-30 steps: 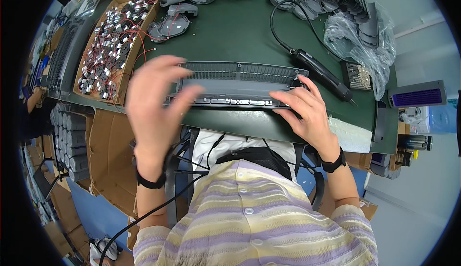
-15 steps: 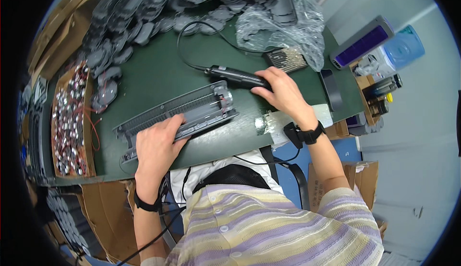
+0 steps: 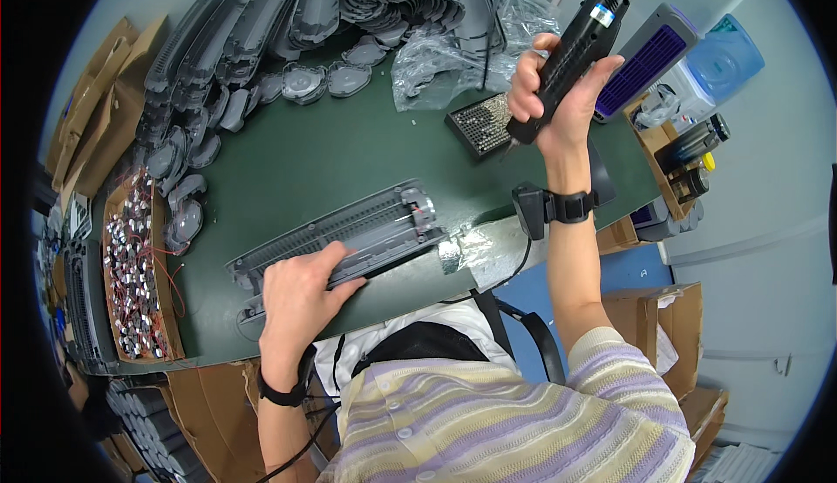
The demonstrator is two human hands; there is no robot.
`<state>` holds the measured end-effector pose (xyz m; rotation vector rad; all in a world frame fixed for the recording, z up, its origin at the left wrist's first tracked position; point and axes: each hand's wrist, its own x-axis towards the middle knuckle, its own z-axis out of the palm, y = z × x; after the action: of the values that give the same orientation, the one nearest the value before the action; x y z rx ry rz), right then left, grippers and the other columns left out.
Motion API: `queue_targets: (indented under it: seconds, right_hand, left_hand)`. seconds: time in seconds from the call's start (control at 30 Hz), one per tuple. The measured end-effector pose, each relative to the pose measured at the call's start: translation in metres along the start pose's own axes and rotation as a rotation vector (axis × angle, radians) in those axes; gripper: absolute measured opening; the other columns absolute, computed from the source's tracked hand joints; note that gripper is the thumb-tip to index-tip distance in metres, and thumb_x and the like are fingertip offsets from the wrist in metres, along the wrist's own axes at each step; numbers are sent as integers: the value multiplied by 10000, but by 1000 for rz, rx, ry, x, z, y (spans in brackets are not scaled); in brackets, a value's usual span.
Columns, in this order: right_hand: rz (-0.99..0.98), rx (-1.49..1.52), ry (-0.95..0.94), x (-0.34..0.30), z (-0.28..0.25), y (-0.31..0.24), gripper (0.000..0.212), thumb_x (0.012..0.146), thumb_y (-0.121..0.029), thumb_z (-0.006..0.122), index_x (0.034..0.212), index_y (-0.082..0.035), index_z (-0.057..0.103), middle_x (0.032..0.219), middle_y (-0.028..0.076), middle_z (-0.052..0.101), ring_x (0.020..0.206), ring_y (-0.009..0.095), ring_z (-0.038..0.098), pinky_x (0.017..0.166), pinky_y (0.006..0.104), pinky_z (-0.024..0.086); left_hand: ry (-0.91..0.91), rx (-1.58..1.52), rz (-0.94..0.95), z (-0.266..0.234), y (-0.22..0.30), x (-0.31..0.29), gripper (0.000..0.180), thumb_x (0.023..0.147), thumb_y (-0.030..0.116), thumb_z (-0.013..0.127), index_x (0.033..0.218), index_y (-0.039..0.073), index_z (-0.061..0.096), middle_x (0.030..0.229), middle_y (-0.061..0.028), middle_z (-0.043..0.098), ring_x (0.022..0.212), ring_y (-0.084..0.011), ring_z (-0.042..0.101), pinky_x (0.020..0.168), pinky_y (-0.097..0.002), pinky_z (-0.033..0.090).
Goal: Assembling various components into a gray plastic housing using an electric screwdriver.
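Observation:
A long grey plastic housing (image 3: 384, 221) lies slantwise on the green table, its ribbed inner side up, with a small silvery part and a red wire at its right end. My left hand (image 3: 301, 295) grips its near edge toward the left end, thumb and fingers around the rim. My right hand (image 3: 562, 99) is wrapped round a black corded electric screwdriver (image 3: 571, 51), raised and tilted with its bit downward. The bit is beside a black screw tray (image 3: 479, 125), where small screws stand in rows.
Grey plastic shells (image 3: 261, 25) and rounded caps (image 3: 305, 84) crowd the far side, beside clear plastic wrap (image 3: 427, 69). At left stands a cardboard box (image 3: 161, 309) of wired silvery parts. A grey-and-purple tower-shaped unit (image 3: 649, 60) stands at the right. The screwdriver's cord (image 3: 493, 21) runs up behind the wrap.
My right hand has lifted the screwdriver from the table and turned it bit-down by the screw tray. My left hand stays on the housing.

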<state>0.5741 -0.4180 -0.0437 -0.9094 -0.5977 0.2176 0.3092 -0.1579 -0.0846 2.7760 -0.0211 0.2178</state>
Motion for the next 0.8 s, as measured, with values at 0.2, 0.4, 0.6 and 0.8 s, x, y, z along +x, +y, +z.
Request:
queue_targets:
  seconds: [0.2,0.4,0.6,0.8]
  right_hand:
    - [-121,-122,250,8,-31,37,988,774,-1018,278,979,-89,543,642,41,490,502,160,470,481,317,397]
    - [-167,-239,347,8,-38,54,986,753,-1038,277,902,-91,505,625,45,489,500,180,483,506,337,425]
    - [-171,-287,340,11,-39,59,1000,737,-1045,292,884,-77,498,608,47,483,486,181,483,498,342,435]
    - [-157,-322,336,10,-44,64,1004,727,-1048,298,887,-76,492,608,50,482,485,185,485,498,344,437]
  left_hand:
    - [41,-54,45,21,25,30,321,756,279,868,918,105,653,717,-102,694,663,-342,671,579,-436,479]
    - [24,-47,38,21,25,35,324,756,282,869,955,108,681,738,-82,706,669,-313,684,571,-418,489]
    - [54,-43,59,21,28,33,327,744,255,876,973,111,692,759,-63,716,688,-293,699,565,-407,494]
    - [60,-57,51,26,27,32,327,743,250,877,988,116,706,774,-59,716,702,-280,695,577,-397,484]
